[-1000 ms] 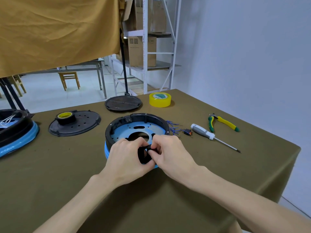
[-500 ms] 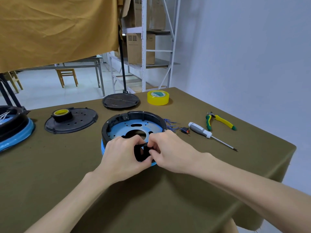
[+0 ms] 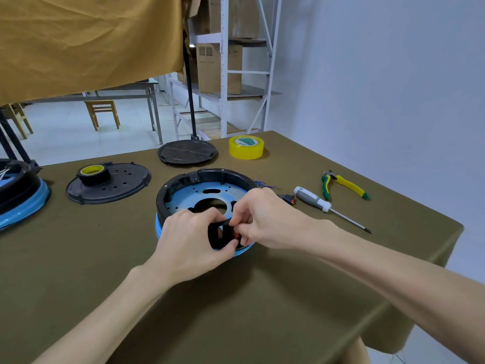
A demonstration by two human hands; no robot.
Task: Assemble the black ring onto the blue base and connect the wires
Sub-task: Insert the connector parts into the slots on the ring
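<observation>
The black ring (image 3: 181, 181) sits on the blue base (image 3: 194, 197) at the table's centre. At its near rim my left hand (image 3: 189, 240) grips a small black tape roll (image 3: 219, 236), held upright. My right hand (image 3: 270, 219) pinches the roll's right edge, where a small red bit (image 3: 237, 235) shows between the fingers. Thin blue wires (image 3: 262, 183) stick out past the ring's right side, and a small dark connector (image 3: 287, 198) lies by them. The hands hide the ring's near rim.
A grey-handled screwdriver (image 3: 315, 202) and green-yellow pliers (image 3: 343, 183) lie to the right. At the back are a yellow tape roll (image 3: 246, 147) and a black disc (image 3: 186, 151). A black plate (image 3: 123, 185) carrying a tape roll (image 3: 94, 173) is left, another blue-black assembly (image 3: 23, 203) far left.
Both hands have stayed at the ring's near rim on the black roll. My right fingers have shifted slightly along its edge.
</observation>
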